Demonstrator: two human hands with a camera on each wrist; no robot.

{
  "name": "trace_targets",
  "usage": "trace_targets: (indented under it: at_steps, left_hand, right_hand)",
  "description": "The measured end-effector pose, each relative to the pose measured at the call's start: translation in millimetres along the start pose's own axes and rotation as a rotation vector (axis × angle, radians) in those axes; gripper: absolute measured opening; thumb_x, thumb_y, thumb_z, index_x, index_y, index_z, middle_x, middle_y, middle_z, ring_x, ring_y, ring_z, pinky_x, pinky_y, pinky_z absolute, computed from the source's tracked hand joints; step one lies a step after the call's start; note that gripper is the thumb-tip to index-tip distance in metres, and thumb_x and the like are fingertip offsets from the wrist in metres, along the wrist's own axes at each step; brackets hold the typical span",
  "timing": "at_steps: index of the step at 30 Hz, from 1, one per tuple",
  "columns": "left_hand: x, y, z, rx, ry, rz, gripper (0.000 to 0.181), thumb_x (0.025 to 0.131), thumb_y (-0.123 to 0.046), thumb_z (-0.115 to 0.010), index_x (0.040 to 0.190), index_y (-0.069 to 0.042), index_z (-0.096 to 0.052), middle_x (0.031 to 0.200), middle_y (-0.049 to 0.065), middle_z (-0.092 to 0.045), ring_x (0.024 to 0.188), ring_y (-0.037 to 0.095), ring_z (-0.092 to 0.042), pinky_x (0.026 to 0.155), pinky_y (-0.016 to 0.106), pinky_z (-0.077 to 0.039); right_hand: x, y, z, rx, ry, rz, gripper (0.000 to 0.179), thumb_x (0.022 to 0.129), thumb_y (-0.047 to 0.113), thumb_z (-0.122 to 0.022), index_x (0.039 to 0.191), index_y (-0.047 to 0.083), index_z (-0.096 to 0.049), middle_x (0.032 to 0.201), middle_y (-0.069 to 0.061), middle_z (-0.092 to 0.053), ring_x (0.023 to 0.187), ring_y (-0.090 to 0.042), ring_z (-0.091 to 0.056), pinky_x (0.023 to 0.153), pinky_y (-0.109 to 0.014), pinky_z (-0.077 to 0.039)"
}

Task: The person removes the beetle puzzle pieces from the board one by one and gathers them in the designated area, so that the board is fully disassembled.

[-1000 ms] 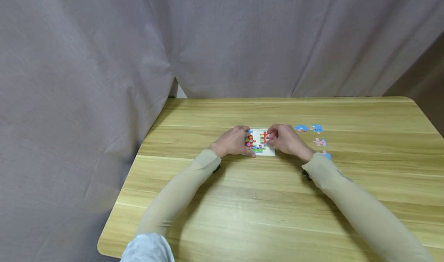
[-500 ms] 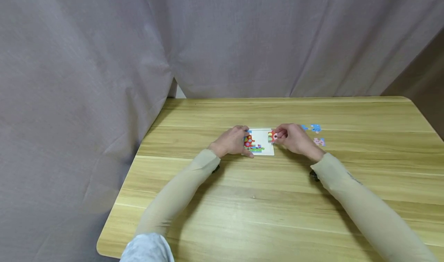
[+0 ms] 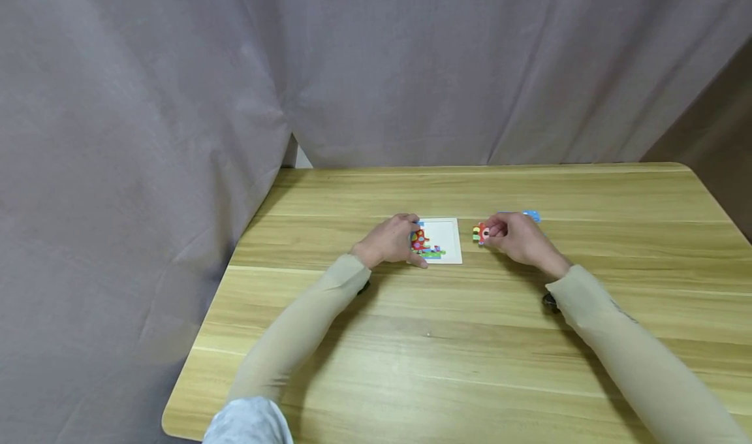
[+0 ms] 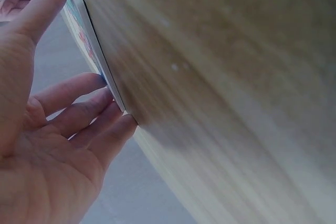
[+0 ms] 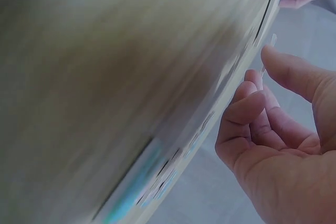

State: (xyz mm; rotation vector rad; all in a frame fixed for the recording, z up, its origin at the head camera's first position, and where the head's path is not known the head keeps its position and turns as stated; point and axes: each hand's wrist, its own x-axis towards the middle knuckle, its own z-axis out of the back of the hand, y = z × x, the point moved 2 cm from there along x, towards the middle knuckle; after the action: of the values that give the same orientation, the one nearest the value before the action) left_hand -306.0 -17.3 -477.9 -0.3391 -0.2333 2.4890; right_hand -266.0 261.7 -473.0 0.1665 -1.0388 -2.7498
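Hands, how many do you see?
2: the left hand holds the white puzzle tray at its left side; the right hand pinches a red puzzle piece farther right.

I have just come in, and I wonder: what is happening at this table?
A person is working on a puzzle at a wooden table. The left hand holds the left side of a white tray. The right hand pinches a red piece to the right of the tray, apart from it. Fitted pieces lie along the tray's left and lower parts; the rest shows bare white. A blue piece lies beyond the right hand.
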Motion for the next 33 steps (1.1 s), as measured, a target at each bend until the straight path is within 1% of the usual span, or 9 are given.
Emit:
trace_targets:
  at_steps: [4, 12, 19, 23, 26, 33]
  left_hand:
    - [-0.4, 1.0, 0.1, 0.002, -0.01, -0.007, 0.09, 0.082, -0.058, -0.093, 0.151, -0.009, -0.065, 0.171, 0.007, -0.05, 0.162, 0.03, -0.043, 0.131, 0.041, -0.045]
    - [-0.3, 2.2, 0.8, -0.004, -0.01, -0.008, 0.087, 0.081, -0.057, -0.094, 0.149, -0.009, -0.067, 0.17, 0.007, -0.051, 0.161, 0.029, -0.045, 0.129, 0.04, -0.047]
    - [-0.2, 3.7, 0.2, -0.008, -0.006, -0.004, 0.089, 0.082, -0.057, -0.093, 0.151, -0.008, -0.065, 0.17, 0.007, -0.05, 0.162, 0.03, -0.044, 0.13, 0.04, -0.046]
    - [-0.2, 4.1, -0.1, -0.015, -0.009, -0.005, 0.089, 0.082, -0.057, -0.093, 0.15, -0.008, -0.066, 0.17, 0.007, -0.051, 0.162, 0.03, -0.043, 0.13, 0.041, -0.045]
    - [0.2, 4.3, -0.4, -0.015, -0.014, -0.007, 0.089, 0.081, -0.057, -0.094, 0.15, -0.007, -0.066, 0.17, 0.008, -0.051, 0.162, 0.03, -0.043, 0.131, 0.041, -0.044]
    - [0.4, 4.5, -0.9, -0.015, -0.016, -0.008, 0.089, 0.081, -0.057, -0.094, 0.15, -0.008, -0.066, 0.171, 0.008, -0.05, 0.162, 0.03, -0.044, 0.131, 0.04, -0.044]
  right_hand:
    - [-3.1, -6, 5, 0.013, -0.003, -0.011, 0.03, 0.098, 0.006, -0.077, 0.122, -0.01, -0.072, 0.1, -0.016, -0.073, 0.086, -0.013, -0.06, 0.07, -0.015, -0.049]
    - [-9.7, -16, 15, -0.03, -0.022, -0.019, 0.033, 0.098, 0.011, -0.08, 0.122, -0.01, -0.073, 0.101, -0.017, -0.074, 0.087, -0.014, -0.062, 0.07, -0.015, -0.047]
    - [-14.5, -26, 22, -0.068, -0.035, -0.031, 0.024, 0.099, 0.011, -0.077, 0.116, -0.006, -0.073, 0.098, -0.013, -0.072, 0.083, -0.011, -0.059, 0.071, -0.018, -0.047]
    - [-16.2, -31, 25, -0.083, -0.036, -0.031, 0.023, 0.099, 0.009, -0.076, 0.117, -0.006, -0.074, 0.097, -0.012, -0.073, 0.083, -0.012, -0.059, 0.071, -0.018, -0.047]
    - [-16.5, -35, 27, -0.091, -0.037, -0.027, 0.025, 0.099, 0.009, -0.077, 0.119, -0.006, -0.074, 0.096, -0.012, -0.073, 0.082, -0.011, -0.059, 0.069, -0.018, -0.046]
    - [-16.0, -39, 30, -0.097, -0.034, -0.044, 0.025, 0.098, 0.01, -0.078, 0.118, -0.006, -0.075, 0.096, -0.013, -0.073, 0.082, -0.011, -0.06, 0.068, -0.019, -0.047]
